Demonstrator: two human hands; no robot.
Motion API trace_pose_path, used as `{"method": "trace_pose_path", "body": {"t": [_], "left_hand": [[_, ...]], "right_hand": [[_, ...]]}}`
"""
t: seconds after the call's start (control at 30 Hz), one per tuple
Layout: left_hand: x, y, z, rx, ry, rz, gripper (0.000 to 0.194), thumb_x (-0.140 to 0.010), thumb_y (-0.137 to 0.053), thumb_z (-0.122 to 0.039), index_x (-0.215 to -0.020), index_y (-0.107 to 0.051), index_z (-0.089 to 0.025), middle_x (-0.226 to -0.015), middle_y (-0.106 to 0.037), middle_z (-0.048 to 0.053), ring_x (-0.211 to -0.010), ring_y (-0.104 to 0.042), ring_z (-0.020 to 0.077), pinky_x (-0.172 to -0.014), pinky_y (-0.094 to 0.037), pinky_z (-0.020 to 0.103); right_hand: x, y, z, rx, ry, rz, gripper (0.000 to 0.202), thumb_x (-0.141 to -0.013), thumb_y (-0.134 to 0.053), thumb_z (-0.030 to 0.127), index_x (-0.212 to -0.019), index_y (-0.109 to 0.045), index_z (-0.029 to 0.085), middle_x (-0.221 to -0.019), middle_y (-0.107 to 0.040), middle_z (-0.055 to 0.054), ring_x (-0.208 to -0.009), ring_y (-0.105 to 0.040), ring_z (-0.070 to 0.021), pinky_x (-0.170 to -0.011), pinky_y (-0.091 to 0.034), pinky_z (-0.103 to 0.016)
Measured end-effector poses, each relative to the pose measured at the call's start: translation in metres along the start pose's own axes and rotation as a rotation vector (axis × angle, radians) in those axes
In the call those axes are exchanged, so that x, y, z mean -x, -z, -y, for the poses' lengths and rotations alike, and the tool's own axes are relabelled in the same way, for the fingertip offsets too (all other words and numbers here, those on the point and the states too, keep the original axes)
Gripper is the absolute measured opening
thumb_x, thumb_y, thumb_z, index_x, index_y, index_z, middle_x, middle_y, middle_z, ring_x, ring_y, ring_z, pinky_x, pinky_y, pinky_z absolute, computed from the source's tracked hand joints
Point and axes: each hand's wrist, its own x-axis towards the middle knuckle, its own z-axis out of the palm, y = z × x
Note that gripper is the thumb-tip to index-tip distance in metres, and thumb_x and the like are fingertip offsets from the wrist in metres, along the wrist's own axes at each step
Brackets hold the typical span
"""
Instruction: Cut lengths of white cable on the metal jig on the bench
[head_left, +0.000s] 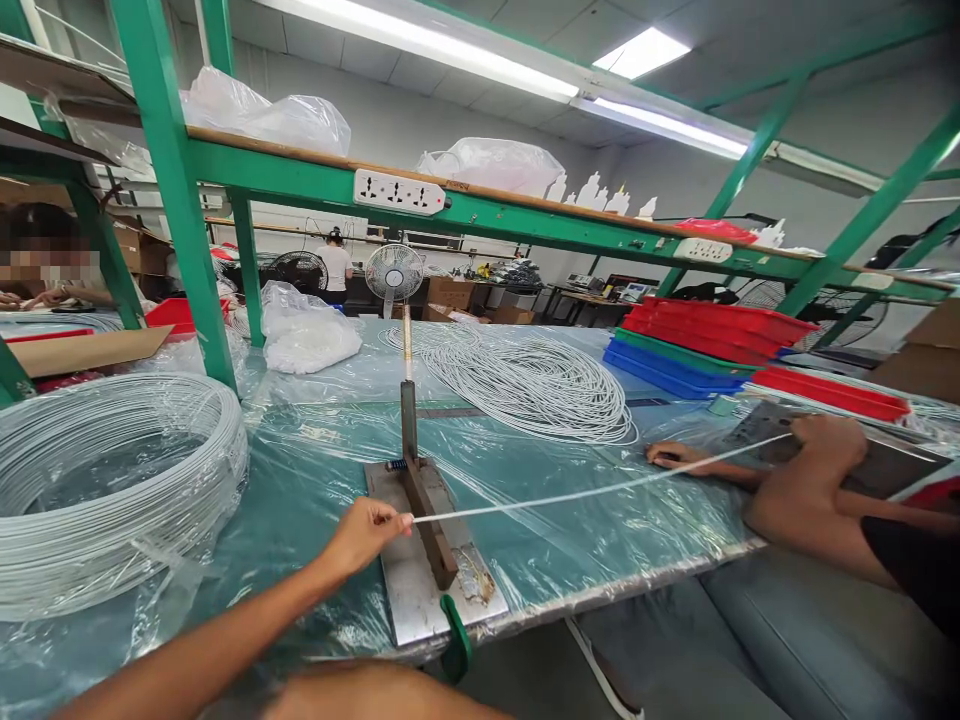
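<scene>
My left hand (375,530) pinches the end of a thin white cable (555,503) between thumb and fingers. The cable runs right, slightly sagging, to a co-worker's raised hand (829,440); the co-worker's other hand (671,457) rests on the table below it. Just beside my fingers stands a lever tool (427,520) with a brown metal bar, an upright handle and a steel base plate (409,610). The cable passes across its bar. At the bottom edge, my right hand (300,695) is blurred and partly cut off, its fingers not readable.
A large coil of white cable (225,450) lies at left, a looser coil (540,390) behind the lever tool. Stacked red and blue trays (675,345) stand back right. Green shelf posts (172,200) rise from the plastic-covered table (315,560). A green clamp handle (455,640) juts over the front edge.
</scene>
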Motion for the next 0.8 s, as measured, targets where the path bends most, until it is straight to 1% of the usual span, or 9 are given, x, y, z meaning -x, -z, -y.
{"method": "trace_pose_path", "body": {"t": [0.1, 0.17, 0.23, 0.27, 0.33, 0.43, 0.53, 0.67, 0.8], "left_hand": [[0.001, -0.001, 0.000, 0.182, 0.026, 0.030, 0.040, -0.066, -0.058, -0.052, -0.062, -0.064, -0.012, -0.049, -0.043, -0.002, -0.054, -0.038, 0.0110, -0.052, -0.028, 0.024], [0.002, -0.001, -0.002, 0.213, 0.044, 0.063, 0.033, -0.064, -0.061, -0.047, -0.058, -0.062, -0.014, -0.049, -0.047, -0.001, -0.055, -0.042, 0.0122, -0.052, -0.031, 0.024], [0.002, -0.001, -0.004, 0.222, 0.070, 0.090, 0.030, -0.062, -0.061, -0.044, -0.057, -0.059, -0.015, -0.046, -0.046, -0.002, -0.050, -0.041, 0.0114, -0.049, -0.030, 0.024], [0.002, -0.001, -0.005, 0.230, 0.093, 0.109, 0.029, -0.060, -0.061, -0.043, -0.058, -0.057, -0.015, -0.046, -0.046, -0.003, -0.047, -0.040, 0.0106, -0.047, -0.029, 0.023], [0.001, 0.001, -0.008, 0.247, 0.142, 0.143, 0.026, -0.058, -0.060, -0.040, -0.058, -0.053, -0.016, -0.047, -0.048, -0.003, -0.042, -0.038, 0.0089, -0.044, -0.026, 0.023], [-0.001, 0.001, -0.012, 0.262, 0.167, 0.135, 0.019, -0.058, -0.056, -0.034, -0.057, -0.050, -0.016, -0.048, -0.050, -0.002, -0.040, -0.034, 0.0070, -0.044, -0.022, 0.022], [-0.003, 0.000, -0.013, 0.271, 0.164, 0.128, 0.011, -0.057, -0.055, -0.026, -0.055, -0.050, -0.016, -0.043, -0.046, -0.004, -0.041, -0.032, 0.0067, -0.045, -0.020, 0.022], [-0.005, -0.004, -0.012, 0.296, 0.149, 0.121, 0.014, -0.059, -0.055, -0.026, -0.058, -0.057, -0.013, -0.043, -0.040, -0.006, -0.044, -0.029, 0.0070, -0.047, -0.018, 0.023], [-0.009, -0.009, -0.009, 0.278, 0.053, 0.044, 0.024, -0.062, -0.060, -0.034, -0.063, -0.063, -0.010, -0.050, -0.040, -0.005, -0.051, -0.030, 0.0074, -0.052, -0.020, 0.023]], "right_hand": [[0.027, 0.040, 0.040, 0.059, -0.027, 0.055, 0.030, -0.079, -0.061, 0.039, -0.089, -0.065, 0.011, -0.074, -0.064, -0.002, -0.061, -0.060, -0.0107, -0.056, -0.048, -0.021], [0.024, 0.082, 0.078, 0.105, 0.005, -0.048, 0.029, -0.079, -0.061, 0.037, -0.092, -0.066, 0.012, -0.068, -0.063, -0.001, -0.053, -0.057, -0.0083, -0.050, -0.044, -0.018], [0.006, 0.132, 0.116, 0.187, 0.160, -0.611, 0.024, -0.080, -0.060, 0.031, -0.098, -0.063, 0.014, -0.062, -0.059, 0.002, -0.044, -0.050, -0.0048, -0.045, -0.039, -0.016], [-0.006, 0.158, 0.132, 0.170, 0.201, -0.746, 0.024, -0.086, -0.053, 0.030, -0.105, -0.058, 0.016, -0.062, -0.056, 0.004, -0.043, -0.047, -0.0028, -0.045, -0.037, -0.014], [-0.031, 0.203, 0.156, 0.137, 0.189, -0.878, 0.024, -0.093, -0.042, 0.028, -0.106, -0.054, 0.013, -0.061, -0.052, 0.004, -0.042, -0.042, -0.0020, -0.043, -0.035, -0.013], [-0.057, 0.244, 0.171, 0.098, 0.115, -0.902, 0.027, -0.094, -0.040, 0.034, -0.099, -0.053, 0.010, -0.068, -0.052, 0.002, -0.046, -0.044, -0.0039, -0.043, -0.038, -0.016], [-0.068, 0.254, 0.172, 0.082, 0.081, -0.858, 0.028, -0.091, -0.046, 0.038, -0.096, -0.054, 0.011, -0.075, -0.054, 0.000, -0.053, -0.048, -0.0056, -0.046, -0.042, -0.018], [-0.062, 0.242, 0.173, 0.067, 0.104, -0.779, 0.041, -0.096, -0.029, 0.037, -0.089, -0.055, 0.007, -0.068, -0.051, 0.003, -0.048, -0.045, -0.0004, -0.049, -0.040, -0.013], [-0.043, 0.231, 0.183, 0.034, 0.129, -0.722, 0.063, -0.092, -0.010, 0.047, -0.076, -0.054, 0.005, -0.060, -0.052, 0.004, -0.045, -0.046, 0.0026, -0.053, -0.038, -0.013]]}}
